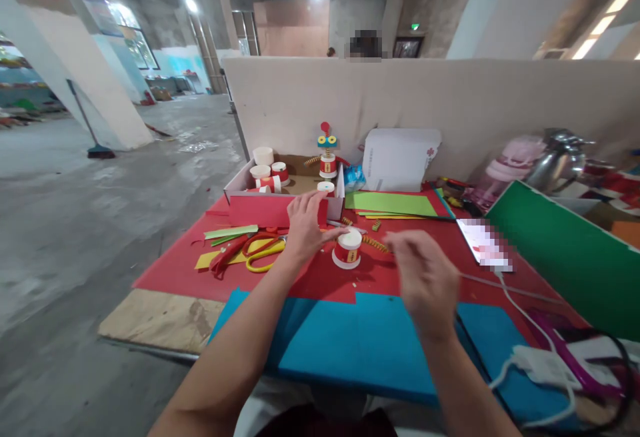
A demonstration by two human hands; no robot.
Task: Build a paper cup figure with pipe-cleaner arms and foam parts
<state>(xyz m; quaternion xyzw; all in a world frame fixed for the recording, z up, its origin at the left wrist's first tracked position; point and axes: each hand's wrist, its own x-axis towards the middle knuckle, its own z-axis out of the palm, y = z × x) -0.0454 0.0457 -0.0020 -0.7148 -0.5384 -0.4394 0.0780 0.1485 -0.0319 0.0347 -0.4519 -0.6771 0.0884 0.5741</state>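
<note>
An upside-down red and white paper cup (347, 250) stands on the red sheet, with a coiled yellow paper strip (375, 244) sticking out to its right. Over its left side reaches my left hand (305, 227), thumb stretched to the cup's top edge and fingers spread away toward the box; it grips nothing. To the right of the cup hovers my right hand (429, 280), fingers curled and blurred by motion near the strip's end. Whether it holds something cannot be made out. Behind, a finished cup figure (327, 165) with a blue face and yellow eyes stands at the box.
A cardboard box (300, 187) holds several cups. Yellow-handled scissors (265, 255) and paper scraps lie left; green paper (395, 203) lies behind. A lit phone (483, 243) with its cable and a green board (570, 250) stand right. Blue sheets (340, 337) cover the front edge.
</note>
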